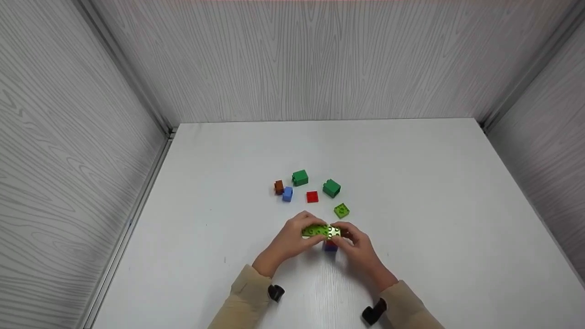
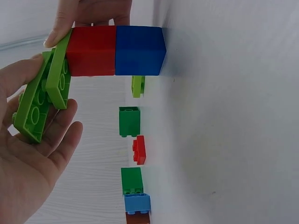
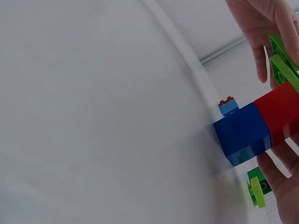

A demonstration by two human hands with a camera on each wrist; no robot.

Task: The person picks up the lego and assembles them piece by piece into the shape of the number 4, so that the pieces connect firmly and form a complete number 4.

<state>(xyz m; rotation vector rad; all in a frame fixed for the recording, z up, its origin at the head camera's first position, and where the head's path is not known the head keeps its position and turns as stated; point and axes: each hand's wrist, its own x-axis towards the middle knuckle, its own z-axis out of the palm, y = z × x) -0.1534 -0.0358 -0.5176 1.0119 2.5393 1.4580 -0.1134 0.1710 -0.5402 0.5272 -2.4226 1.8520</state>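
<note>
A dark blue brick [image 2: 140,50] stands on the table with a red brick [image 2: 91,50] stacked on it. Over the red one lies a light green plate brick [image 2: 57,77], jutting out to the left. My left hand [image 1: 292,235] pinches a second light green plate brick [image 1: 314,230] between thumb and fingers; it overlaps the lower plate from above. From the right, my right hand [image 1: 360,246] grips the lower plate at the top of the stack, thumb in front and fingers behind. Its fingertips are partly hidden by the bricks in the left wrist view.
Beyond the hands lie loose bricks: two dark green ones [image 1: 300,178], a brown one [image 1: 279,187], a light blue one [image 1: 287,194], a flat red one [image 1: 312,197] and a light green one [image 1: 341,210]. Wood-grain panels [image 1: 297,59] wall the white table [image 1: 434,205] at the back and sides.
</note>
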